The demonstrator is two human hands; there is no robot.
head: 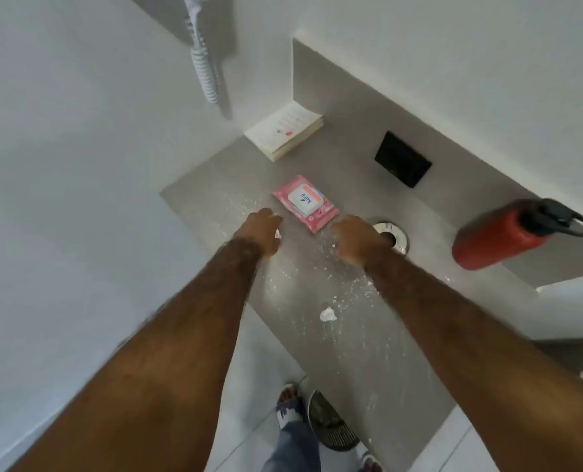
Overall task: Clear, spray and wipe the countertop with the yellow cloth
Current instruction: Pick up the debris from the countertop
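Note:
The grey countertop [317, 342] is strewn with white crumbs and a small white paper wad [327, 314]. A pink wipes pack [305, 203] lies flat near its middle. My left hand [263, 233] hovers just left of the pack, fingers curled downward and apart, with a small white bit under the fingertips. To the right of the pack is my right hand [356, 240], fingers spread over the counter, a white crumb at its fingertips. Neither hand touches the pack. No yellow cloth or spray bottle is in view.
A stack of white booklets [285, 132] sits in the back corner. A red bottle [508, 233] with a black cap stands at the right. A round chrome fitting [397, 235] lies behind my right hand. A black wall plate [402, 159] and a white wall dryer hose [206, 73] are mounted behind.

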